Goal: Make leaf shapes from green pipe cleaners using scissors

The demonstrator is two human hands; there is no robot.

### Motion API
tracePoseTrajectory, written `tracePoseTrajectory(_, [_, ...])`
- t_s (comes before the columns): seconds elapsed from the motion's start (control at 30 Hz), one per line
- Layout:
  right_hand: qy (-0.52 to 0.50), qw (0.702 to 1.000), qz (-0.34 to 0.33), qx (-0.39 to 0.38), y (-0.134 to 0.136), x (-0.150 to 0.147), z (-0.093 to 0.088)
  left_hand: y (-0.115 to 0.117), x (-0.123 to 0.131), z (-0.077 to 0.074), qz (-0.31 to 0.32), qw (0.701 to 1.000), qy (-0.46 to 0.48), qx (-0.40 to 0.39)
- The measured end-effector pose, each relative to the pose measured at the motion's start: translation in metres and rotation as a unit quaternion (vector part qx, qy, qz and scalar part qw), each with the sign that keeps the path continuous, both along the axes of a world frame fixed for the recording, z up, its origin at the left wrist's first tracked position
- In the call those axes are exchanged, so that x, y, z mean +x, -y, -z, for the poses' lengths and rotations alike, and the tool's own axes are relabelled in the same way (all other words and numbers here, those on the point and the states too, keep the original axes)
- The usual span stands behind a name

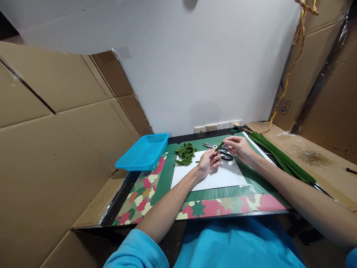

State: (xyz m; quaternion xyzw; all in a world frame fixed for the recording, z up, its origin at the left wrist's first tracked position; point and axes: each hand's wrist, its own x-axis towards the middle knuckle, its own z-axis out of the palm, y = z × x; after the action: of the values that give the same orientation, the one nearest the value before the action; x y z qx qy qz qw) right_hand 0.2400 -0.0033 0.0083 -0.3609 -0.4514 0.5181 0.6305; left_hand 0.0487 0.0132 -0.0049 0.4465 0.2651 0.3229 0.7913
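Above a white sheet (pixel 223 176), my left hand (pixel 208 160) and my right hand (pixel 238 148) hold a short green pipe cleaner (pixel 219 146) between them. The left fingers are closed round its lower end, and the right fingertips pinch its upper end. Just behind the hands lie scissors (pixel 227 156) with black handles, partly covered by my left hand and the green piece. To the left, a small heap of bent green pipe cleaners (pixel 186 150) rests at the sheet's upper left corner.
A blue plastic basket (pixel 142 163) stands at the table's left. Long straight green pipe cleaners (pixel 281 158) lie in a bundle along the right side. Cardboard walls (pixel 69 149) flank the table, and wall sockets (pixel 212 127) with a yellow cable (pixel 287 80) are at the back.
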Motion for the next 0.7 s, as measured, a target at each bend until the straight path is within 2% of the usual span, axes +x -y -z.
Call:
tracePoseTrajectory(0.33, [0.004, 1.000, -0.001, 0.003, -0.001, 0.000, 0.001, -0.004, 0.000, 0.005, -0.008, 1.000, -0.021, 0.008])
tracePoseTrajectory(0.7, [0.020, 1.000, -0.011, -0.003, -0.008, 0.008, 0.012, 0.006, 0.007, -0.001, -0.024, 0.996, -0.066, 0.050])
